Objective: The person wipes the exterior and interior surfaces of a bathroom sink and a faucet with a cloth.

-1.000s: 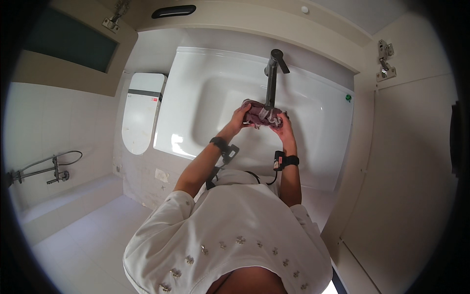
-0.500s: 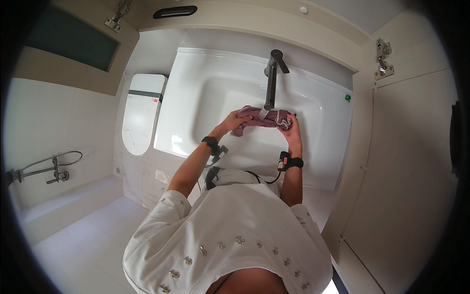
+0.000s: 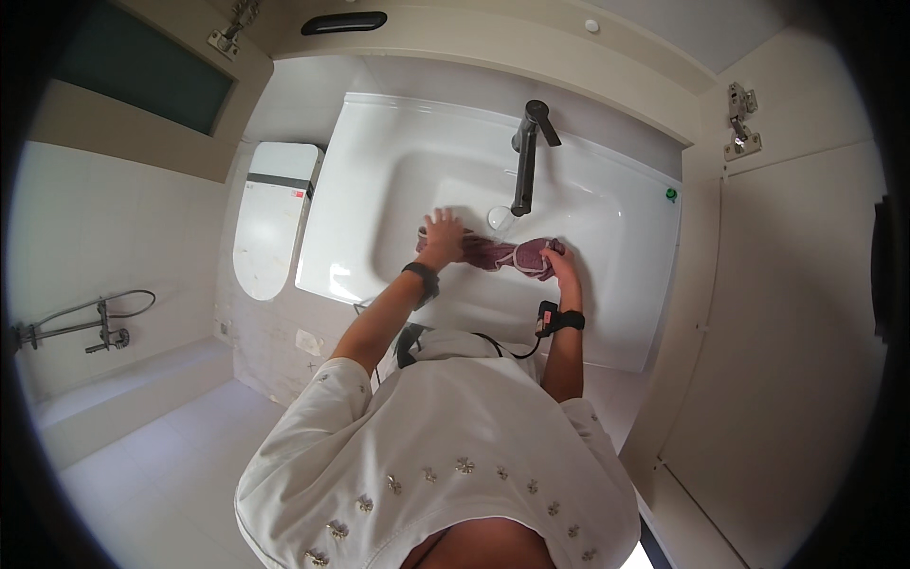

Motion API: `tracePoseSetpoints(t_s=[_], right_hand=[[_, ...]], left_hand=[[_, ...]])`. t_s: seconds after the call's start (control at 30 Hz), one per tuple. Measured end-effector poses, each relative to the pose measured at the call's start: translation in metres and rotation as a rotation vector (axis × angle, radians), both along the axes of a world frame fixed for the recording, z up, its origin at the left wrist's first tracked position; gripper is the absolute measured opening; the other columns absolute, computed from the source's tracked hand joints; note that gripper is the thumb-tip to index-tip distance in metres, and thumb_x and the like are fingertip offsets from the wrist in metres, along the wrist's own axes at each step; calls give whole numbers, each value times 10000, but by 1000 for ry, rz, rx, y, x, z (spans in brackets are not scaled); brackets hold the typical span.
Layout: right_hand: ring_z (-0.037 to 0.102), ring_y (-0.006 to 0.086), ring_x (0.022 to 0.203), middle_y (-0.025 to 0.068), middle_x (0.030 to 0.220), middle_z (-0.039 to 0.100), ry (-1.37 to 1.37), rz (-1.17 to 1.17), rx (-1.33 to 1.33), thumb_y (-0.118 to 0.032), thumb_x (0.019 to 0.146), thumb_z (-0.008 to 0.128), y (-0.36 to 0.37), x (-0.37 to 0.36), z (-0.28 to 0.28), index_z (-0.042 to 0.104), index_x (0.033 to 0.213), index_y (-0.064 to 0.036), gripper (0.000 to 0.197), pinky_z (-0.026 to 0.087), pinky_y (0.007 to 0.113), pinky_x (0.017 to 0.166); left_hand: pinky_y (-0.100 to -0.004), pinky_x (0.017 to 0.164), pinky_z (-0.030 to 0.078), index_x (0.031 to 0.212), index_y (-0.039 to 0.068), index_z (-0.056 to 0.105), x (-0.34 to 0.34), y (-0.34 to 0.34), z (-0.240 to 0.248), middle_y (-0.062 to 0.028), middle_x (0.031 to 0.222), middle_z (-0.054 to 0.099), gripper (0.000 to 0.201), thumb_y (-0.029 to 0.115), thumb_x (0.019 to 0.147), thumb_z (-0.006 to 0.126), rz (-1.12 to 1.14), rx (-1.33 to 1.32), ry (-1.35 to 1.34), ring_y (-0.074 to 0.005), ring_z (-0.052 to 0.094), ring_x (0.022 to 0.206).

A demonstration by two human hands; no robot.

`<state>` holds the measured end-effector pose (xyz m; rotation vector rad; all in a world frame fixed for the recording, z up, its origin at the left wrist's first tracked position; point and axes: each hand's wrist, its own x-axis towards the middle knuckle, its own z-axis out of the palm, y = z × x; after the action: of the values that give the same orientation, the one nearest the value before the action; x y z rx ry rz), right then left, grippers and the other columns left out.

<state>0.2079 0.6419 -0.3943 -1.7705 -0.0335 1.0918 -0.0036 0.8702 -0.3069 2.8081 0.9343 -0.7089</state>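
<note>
A wet-looking maroon cloth (image 3: 490, 255) with pale trim stretches across the white sink basin (image 3: 403, 204), below the dark faucet (image 3: 523, 171). Over its left end lies my left hand (image 3: 443, 239), palm down, fingers apart and slightly blurred; a bit of the cloth shows beyond its left side. At the right end, my right hand (image 3: 562, 264) is closed on the bunched fabric, thumb and fingers around it. Water appears to run from the faucet's spout between the hands. The round drain cover (image 3: 500, 218) shows just behind the cloth.
A small green object (image 3: 671, 194) sits on the sink's right rim. Left of the sink is a white toilet lid (image 3: 275, 223). Open cabinet doors with metal hinges (image 3: 742, 123) flank both sides. A shower mixer (image 3: 109, 327) hangs on the far left wall.
The cloth has come down toward me and been spread sideways, baring the drain cover. My left hand has shifted left and turned palm down, its fingers opening; the right hand has lowered slightly.
</note>
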Motion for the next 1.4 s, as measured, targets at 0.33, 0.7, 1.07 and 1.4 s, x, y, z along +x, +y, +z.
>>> tracePoseSetpoints(t_s=[0.33,0.7,1.07,1.4], right_hand=[[665,173,780,70,913,705,-118,66,21,-160,780,760,2,1,8,678,1056,-6,327,550,330,658],[672,165,791,47,946,702,-9,53,29,-204,804,767,3,-5,4,675,1097,-37,349,564,333,667],[659,162,826,73,979,690,11,-12,170,-70,770,722,2,5,-14,612,1299,-35,542,542,315,669],[601,345,1195,189,1341,591,-795,570,132,-166,619,914,30,-9,29,233,1586,-150,1184,509,458,997]], left_hand=[[-531,984,416,1176,75,659,22,-48,-93,-109,1180,646,564,505,813,703,-321,7,-247,-286,592,1172],[-579,928,469,1061,161,743,13,-39,-40,-96,1064,698,301,306,800,707,-274,-279,-324,-321,664,1031],[-326,793,540,1185,64,657,30,-17,7,-59,1016,696,383,-42,839,530,426,-1471,-943,-195,667,899],[-424,974,473,1294,-34,575,47,-32,12,-157,1229,670,509,249,874,525,914,-2077,-917,-304,644,1106]])
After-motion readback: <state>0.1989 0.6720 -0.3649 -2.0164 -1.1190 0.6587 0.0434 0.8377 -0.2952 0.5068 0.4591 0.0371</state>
